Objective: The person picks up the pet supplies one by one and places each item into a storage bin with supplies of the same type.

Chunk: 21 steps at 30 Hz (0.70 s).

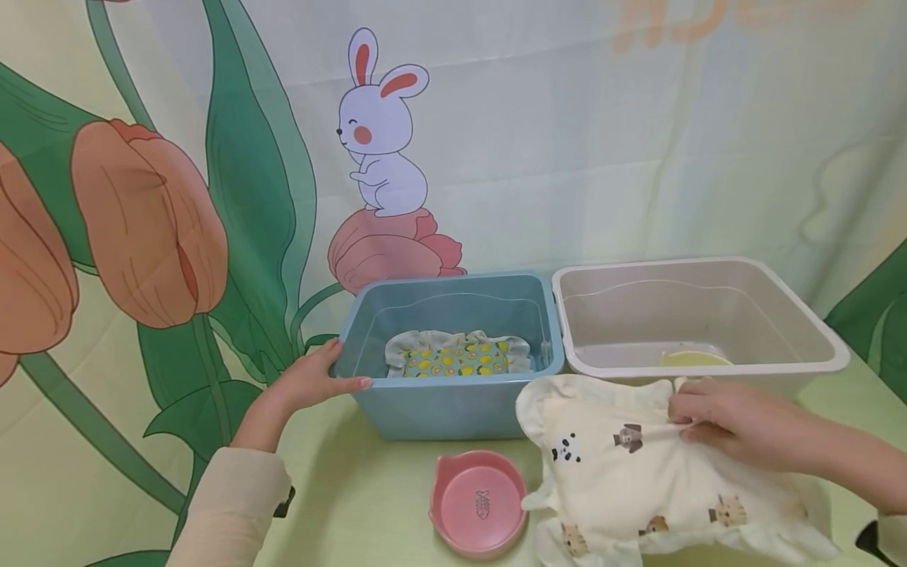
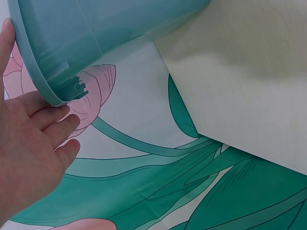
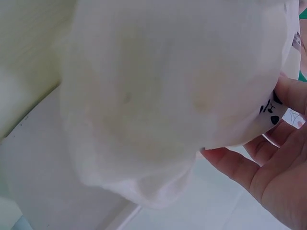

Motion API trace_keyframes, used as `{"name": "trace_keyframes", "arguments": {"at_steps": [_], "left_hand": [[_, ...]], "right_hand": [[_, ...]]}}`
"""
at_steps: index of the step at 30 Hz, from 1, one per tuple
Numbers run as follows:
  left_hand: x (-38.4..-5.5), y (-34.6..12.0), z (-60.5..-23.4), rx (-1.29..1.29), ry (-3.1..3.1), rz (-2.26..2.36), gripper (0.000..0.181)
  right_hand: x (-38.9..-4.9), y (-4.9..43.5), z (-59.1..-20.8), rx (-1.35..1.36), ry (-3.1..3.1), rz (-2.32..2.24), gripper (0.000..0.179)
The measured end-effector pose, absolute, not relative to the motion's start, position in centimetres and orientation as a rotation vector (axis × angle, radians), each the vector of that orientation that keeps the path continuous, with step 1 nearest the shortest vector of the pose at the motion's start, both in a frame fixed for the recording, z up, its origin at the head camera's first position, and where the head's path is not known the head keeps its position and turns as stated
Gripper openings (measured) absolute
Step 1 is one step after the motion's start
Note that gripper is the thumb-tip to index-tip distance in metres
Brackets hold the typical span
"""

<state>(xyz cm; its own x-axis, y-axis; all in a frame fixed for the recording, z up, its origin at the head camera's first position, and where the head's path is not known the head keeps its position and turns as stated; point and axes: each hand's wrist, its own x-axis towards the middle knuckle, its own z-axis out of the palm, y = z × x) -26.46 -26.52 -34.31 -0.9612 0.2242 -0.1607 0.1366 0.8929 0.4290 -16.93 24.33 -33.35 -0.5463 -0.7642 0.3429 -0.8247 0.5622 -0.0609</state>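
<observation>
My right hand [image 1: 737, 417] pinches the upper edge of a small cream pillow [image 1: 609, 488] with ruffled edges and printed animal faces. The pillow hangs tilted in front of the beige bin [image 1: 708, 370]; its pale cloth [image 3: 144, 96] fills much of the right wrist view. My left hand [image 1: 312, 378] grips the front left corner of a blue bin [image 1: 453, 409], thumb along the front rim. In the left wrist view, the fingers [image 2: 57, 127] curl under that bin's rim. Inside the blue bin lies a ruffled pillow with a lemon print [image 1: 457, 358].
A pink cat-shaped dish [image 1: 478, 504] with a fishbone mark sits on the pale green table [image 1: 340, 504], before the blue bin. Something yellow [image 1: 694, 359] shows low inside the beige bin. Behind both bins hangs a cloth printed with tulips and a rabbit [image 1: 386, 157].
</observation>
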Motion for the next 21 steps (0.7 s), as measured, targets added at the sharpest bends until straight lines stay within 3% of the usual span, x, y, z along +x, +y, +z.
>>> {"name": "trace_keyframes", "arguments": {"at_steps": [21], "left_hand": [[-26.5, -26.6, -34.4, 0.273, 2.859, 0.611, 0.099]], "right_hand": [[-17.2, 23.4, -30.8, 1.31, -2.427, 0.233, 0.03]]}}
